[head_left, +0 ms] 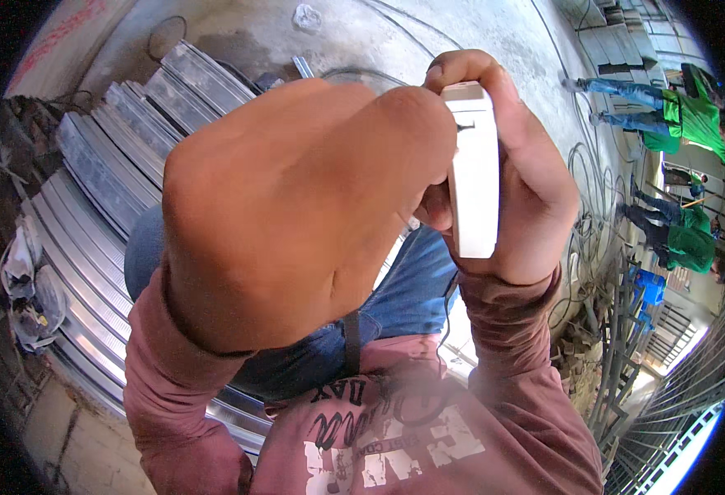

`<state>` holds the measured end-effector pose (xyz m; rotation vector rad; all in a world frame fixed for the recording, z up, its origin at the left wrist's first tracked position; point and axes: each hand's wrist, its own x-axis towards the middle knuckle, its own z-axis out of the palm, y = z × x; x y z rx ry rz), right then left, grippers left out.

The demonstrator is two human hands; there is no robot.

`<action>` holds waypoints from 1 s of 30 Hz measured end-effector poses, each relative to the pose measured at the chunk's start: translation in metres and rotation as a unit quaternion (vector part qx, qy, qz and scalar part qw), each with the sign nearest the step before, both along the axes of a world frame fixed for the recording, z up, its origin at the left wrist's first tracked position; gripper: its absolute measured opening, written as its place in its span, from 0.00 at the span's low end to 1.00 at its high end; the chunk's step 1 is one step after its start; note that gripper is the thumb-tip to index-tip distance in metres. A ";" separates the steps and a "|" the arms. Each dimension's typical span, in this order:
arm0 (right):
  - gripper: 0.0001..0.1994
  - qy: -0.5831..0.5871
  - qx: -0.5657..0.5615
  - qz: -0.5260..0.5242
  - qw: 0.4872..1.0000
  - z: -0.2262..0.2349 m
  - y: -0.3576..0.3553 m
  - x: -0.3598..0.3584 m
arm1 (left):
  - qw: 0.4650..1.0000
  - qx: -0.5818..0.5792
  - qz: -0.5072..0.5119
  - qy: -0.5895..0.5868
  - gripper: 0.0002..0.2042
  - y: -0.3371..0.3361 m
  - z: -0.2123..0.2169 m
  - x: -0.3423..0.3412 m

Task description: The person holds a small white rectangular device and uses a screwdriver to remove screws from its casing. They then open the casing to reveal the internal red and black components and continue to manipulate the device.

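Raised close to the camera, my right hand is wrapped around a slim white object with a smooth, slightly curved case, seen edge-on. A small dark mark or slot shows near its upper end; its exact kind I cannot tell. My left hand is closed and large in the foreground, its knuckles against the left side of the white object near that dark mark. The left fingertips are hidden behind the hand, so what they pinch does not show. Below both hands are my jeans-covered legs.
Long silver metal profiles lie stacked at the left, with clear plastic bags beside them. Black cables run over the concrete floor at right. People in green tops stand farther right, near a blue object and metal bars.
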<state>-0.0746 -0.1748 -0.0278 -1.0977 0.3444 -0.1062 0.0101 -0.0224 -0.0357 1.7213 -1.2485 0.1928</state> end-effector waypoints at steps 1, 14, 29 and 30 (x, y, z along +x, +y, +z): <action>0.21 -0.006 0.009 -0.007 1.000 0.000 0.000 0.001 | 1.000 -0.007 -0.002 0.001 0.04 0.000 -0.001 0.000; 0.22 -0.083 -0.053 0.058 0.993 -0.001 -0.016 -0.001 | 0.999 0.018 0.002 0.033 0.05 0.005 0.013 -0.008; 0.15 -0.052 -0.338 -0.177 0.923 0.004 0.027 0.003 | 0.993 0.065 0.065 -0.071 0.09 0.007 0.013 -0.013; 0.14 -0.038 -0.333 -0.178 0.925 0.006 0.030 0.003 | 0.994 0.067 0.065 -0.061 0.08 0.006 0.014 -0.013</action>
